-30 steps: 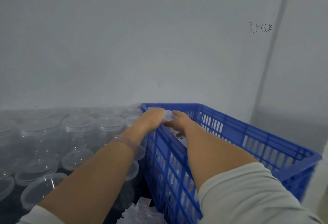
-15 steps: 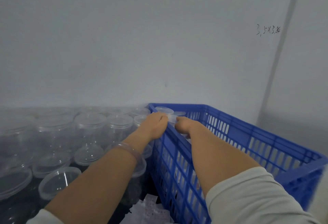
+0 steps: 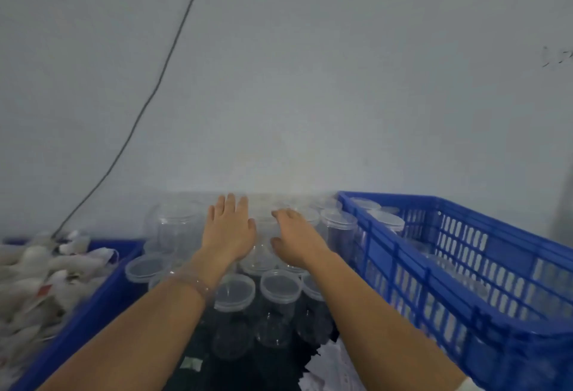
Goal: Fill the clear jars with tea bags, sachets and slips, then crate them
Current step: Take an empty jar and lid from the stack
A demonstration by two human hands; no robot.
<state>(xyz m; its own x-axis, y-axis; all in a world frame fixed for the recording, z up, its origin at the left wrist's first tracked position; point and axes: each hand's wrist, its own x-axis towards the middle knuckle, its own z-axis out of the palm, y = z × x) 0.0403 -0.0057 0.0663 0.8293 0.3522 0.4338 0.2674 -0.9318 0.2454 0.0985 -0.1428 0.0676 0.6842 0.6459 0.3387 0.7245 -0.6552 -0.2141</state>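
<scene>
both hands spread over clear jars beside a blue crate

seen from the person's head. the left hand (image 3: 229, 229) is flat and wide open, palm down, fingers straight and pointing away toward the wall (image 3: 310, 80). it hovers over the clear jars (image 3: 280, 290) just left of the blue crate (image 3: 387, 198). whether it touches a jar top cannot be told. a clear bracelet (image 3: 192, 279) sits on its wrist. the right hand (image 3: 293, 237), closer to the crate, is also palm down, thumb spread and fingers loosely bent over the jars. it grips nothing that can be seen.

the jars stand upright on the dark desk (image 3: 279, 369), long axis vertical, tops facing up, packed against the crate's left wall. more lidded jars (image 3: 387, 221) stand upright inside the crate at its far end.

well left of the crate, beyond the jars, a blue bin (image 3: 102, 297) holds a blurred heap of white sachets (image 3: 40, 269). paper slips (image 3: 328, 362) lie on the desk at the crate's near left corner. a dark cable (image 3: 155, 87) runs down the wall.
</scene>
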